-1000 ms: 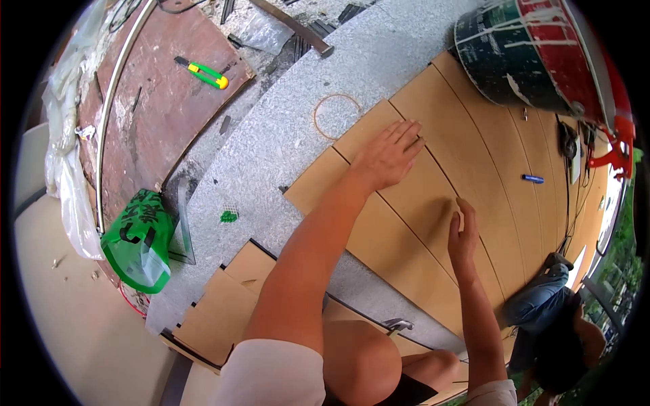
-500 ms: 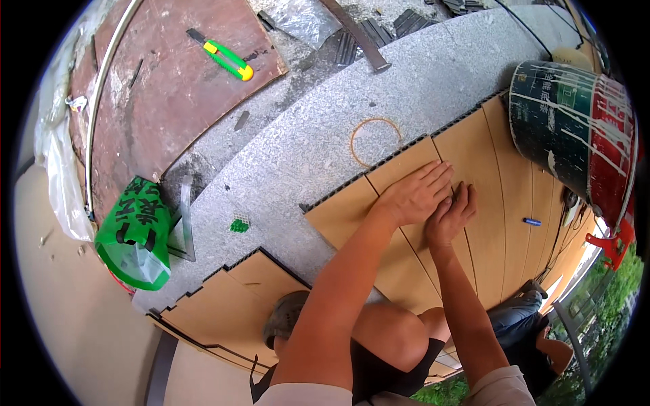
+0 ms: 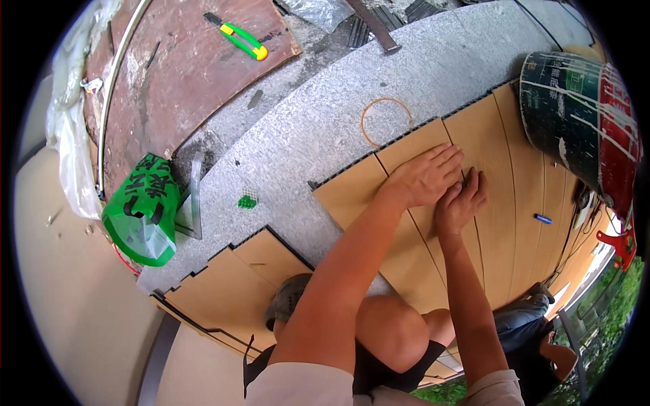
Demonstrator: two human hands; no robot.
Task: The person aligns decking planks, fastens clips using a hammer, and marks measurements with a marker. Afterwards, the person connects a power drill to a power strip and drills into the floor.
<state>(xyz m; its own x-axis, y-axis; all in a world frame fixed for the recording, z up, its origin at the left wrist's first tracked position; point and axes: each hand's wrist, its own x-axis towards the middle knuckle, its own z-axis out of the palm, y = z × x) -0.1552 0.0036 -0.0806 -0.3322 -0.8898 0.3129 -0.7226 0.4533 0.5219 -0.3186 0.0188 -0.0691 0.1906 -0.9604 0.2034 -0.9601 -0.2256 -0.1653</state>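
My left hand [image 3: 426,172] lies palm down on the tan floor planks [image 3: 399,142], near a seam toward their dark, ridged far edge, fingers stretched out. Just to its right, my right hand [image 3: 460,203] rests on the same planks with fingers apart and bent, thumb beside my left fingertips. Both hands touch the planks; I see nothing held in either. Beyond the edge, a thin orange ring [image 3: 365,115] lies on grey speckled stone [image 3: 298,145]. A small blue cylinder [image 3: 542,218] sits on the planks to the right. More tan planks [image 3: 217,298] lie at lower left by my foot.
A paint-spattered bucket [image 3: 562,122] stands at right. A green bag [image 3: 139,210] and clear triangle ruler [image 3: 196,203] lie at left. A utility knife [image 3: 244,40] is on a reddish board [image 3: 176,81]; a metal bar [image 3: 379,30] lies behind. A co-worker [image 3: 528,338] is at lower right.
My right hand has moved up and in beside my left hand, which stays pressed on the planks. My view has shifted, bringing the bucket lower and more of the stone into sight.
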